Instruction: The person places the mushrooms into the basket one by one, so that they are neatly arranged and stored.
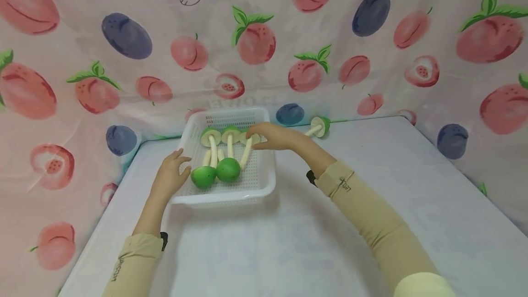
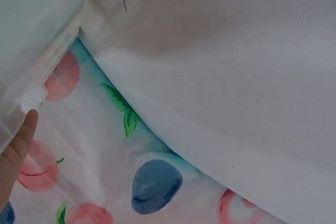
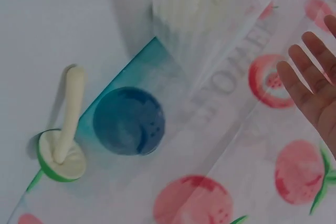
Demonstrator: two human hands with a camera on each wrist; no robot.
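Observation:
Several toy mushrooms with green caps and pale stems lie in a white plastic basket point(image 1: 235, 195). Two caps, including one green mushroom point(image 1: 228, 170), face the near side; the others point to the back. My right hand point(image 1: 272, 135) reaches over the basket's right rim, above the rightmost mushroom point(image 1: 246, 152), part of whose cap it hides. In the right wrist view its fingers point(image 3: 299, 85) look straight and spread. My left hand point(image 1: 170, 173) is at the basket's left side, thumb and fingers apart. One fingertip point(image 2: 31, 119) appears beside the basket wall in the left wrist view.
Outside the basket, one more green-capped mushroom point(image 1: 319, 126) lies at the table's back edge, right of the right hand. A fruit-print cloth point(image 1: 264, 81) hangs behind the white table point(image 1: 350, 205), close to the basket's back.

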